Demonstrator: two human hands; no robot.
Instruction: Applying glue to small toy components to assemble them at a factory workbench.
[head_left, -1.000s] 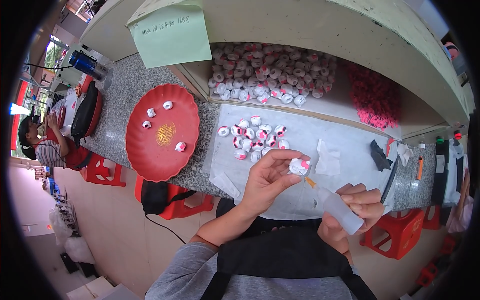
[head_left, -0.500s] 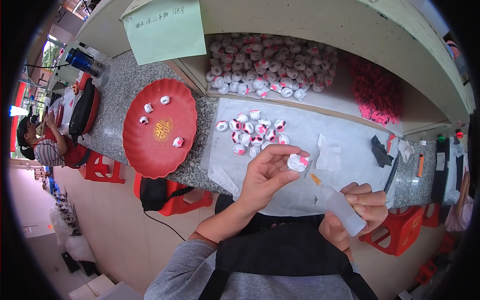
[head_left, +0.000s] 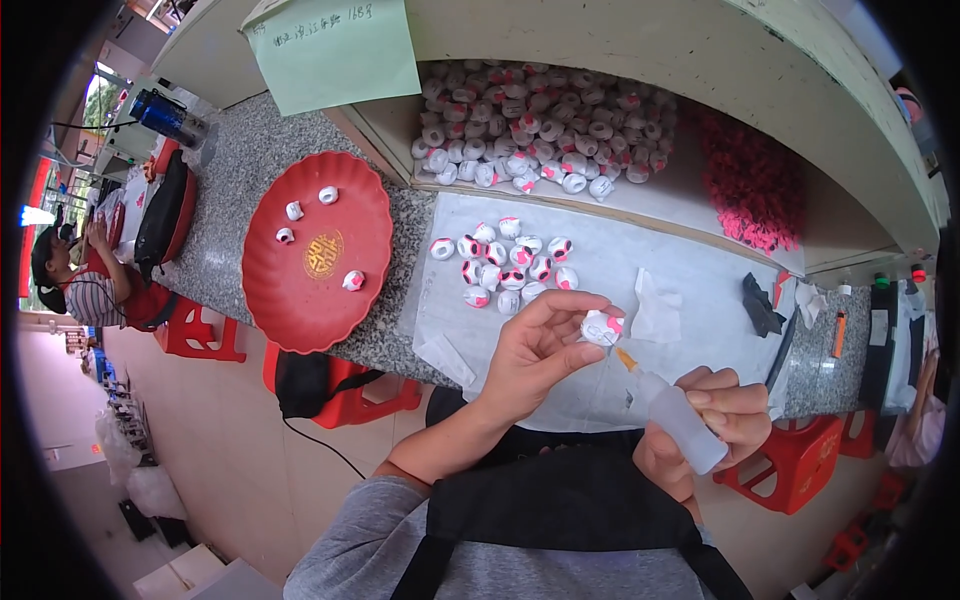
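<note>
Between the thumb and fingers of my left hand is a small white doll-head piece with a pink patch. My right hand grips a translucent squeeze bottle, tilted so its orange tip with a thin needle points up and left at the piece. The needle's end is at or very near the piece; contact is too fine to tell. Beyond my left hand, several similar white pieces with pink and dark patches lie on the pale work sheet.
To the left stands a red scalloped tray holding several white pieces. A shelf behind is heaped with white pieces beside pink fluffy bits. White tissue, a dark cloth and an orange stick lie rightward. A person sits far left.
The held piece has turned slightly in my left fingers, showing more of its white side. The bottle in my right hand has shifted a little to the left.
</note>
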